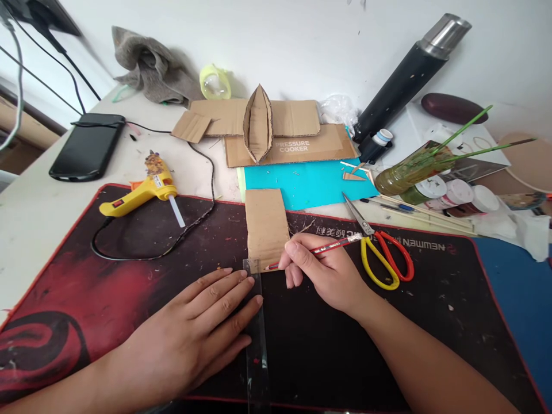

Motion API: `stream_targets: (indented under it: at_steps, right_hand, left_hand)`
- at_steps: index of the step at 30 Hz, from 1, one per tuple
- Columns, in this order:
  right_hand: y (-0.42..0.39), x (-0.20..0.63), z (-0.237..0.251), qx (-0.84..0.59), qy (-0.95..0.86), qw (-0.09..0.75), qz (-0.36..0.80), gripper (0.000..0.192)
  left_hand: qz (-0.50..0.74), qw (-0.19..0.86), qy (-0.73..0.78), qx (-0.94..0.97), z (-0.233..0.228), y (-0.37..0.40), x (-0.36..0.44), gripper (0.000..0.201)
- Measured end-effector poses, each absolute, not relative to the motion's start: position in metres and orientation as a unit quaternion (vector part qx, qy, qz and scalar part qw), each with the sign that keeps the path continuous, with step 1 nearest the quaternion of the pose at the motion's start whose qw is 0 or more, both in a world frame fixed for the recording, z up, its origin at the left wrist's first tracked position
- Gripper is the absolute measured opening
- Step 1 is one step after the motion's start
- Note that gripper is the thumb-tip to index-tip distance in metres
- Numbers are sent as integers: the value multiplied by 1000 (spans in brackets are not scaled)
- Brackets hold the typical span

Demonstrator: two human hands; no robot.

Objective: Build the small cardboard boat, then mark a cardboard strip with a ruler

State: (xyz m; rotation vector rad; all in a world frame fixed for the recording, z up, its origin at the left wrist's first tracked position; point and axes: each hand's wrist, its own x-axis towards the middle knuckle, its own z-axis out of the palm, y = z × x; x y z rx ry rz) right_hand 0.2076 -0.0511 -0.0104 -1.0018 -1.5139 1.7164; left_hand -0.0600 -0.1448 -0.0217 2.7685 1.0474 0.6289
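The left hand [202, 328] lies flat, fingers spread, pressing a clear ruler [257, 333] onto the mat, while the right hand [321, 270], just beside it, pinches a red pencil [319, 249] whose tip meets the cardboard strip [266, 227] beyond its fingertips.

Bare black mat [336, 351] near-right and far-left — open room; scissors [382, 253] block right, glue gun [140, 192] with cord [172, 244] left, cardboard strip [266, 227] far.

We read "PRESSURE COOKER" in pale capitals on the flat cardboard sheet [297, 146] beneath the cardboard boat. The black-and-red desk mat [129, 276] carries "NEWMEN" upside down near the scissors, beside characters we cannot make out. The pencil's [328, 248] print is too small.
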Motion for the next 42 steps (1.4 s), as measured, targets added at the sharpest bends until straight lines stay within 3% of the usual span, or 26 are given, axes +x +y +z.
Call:
stream_targets:
  at_steps: [42]
  right_hand:
    - [-51,206,-9,-407,-562,323,644,54]
  left_hand:
    - [201,54,343,916,-20,-144,-60,38]
